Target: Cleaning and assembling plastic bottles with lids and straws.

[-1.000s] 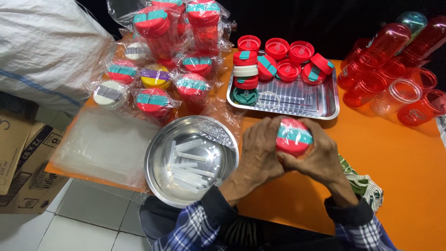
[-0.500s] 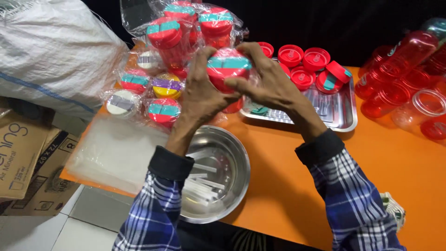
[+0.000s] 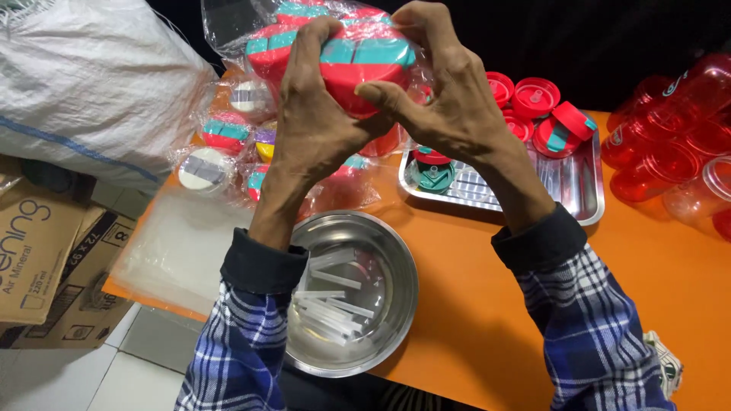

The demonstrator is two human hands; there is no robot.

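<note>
Above the orange table (image 3: 487, 320), your left hand (image 3: 320, 114) and right hand (image 3: 449, 99) clamp a red-and-teal lid (image 3: 365, 65), fingers curled tight around its rim, over a steel bowl (image 3: 381, 304).

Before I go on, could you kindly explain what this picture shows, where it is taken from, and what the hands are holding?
There is no machine here: the view comes from a camera worn on a person's head, looking down at their own two bare hands. The left hand and right hand together grip a red and teal lid wrapped in clear plastic, raised above an orange table. On the table below sits a steel bowl with clear straws in it. A steel tray holds more red lids. Wrapped lids lie to the left, red cups to the right.
</note>
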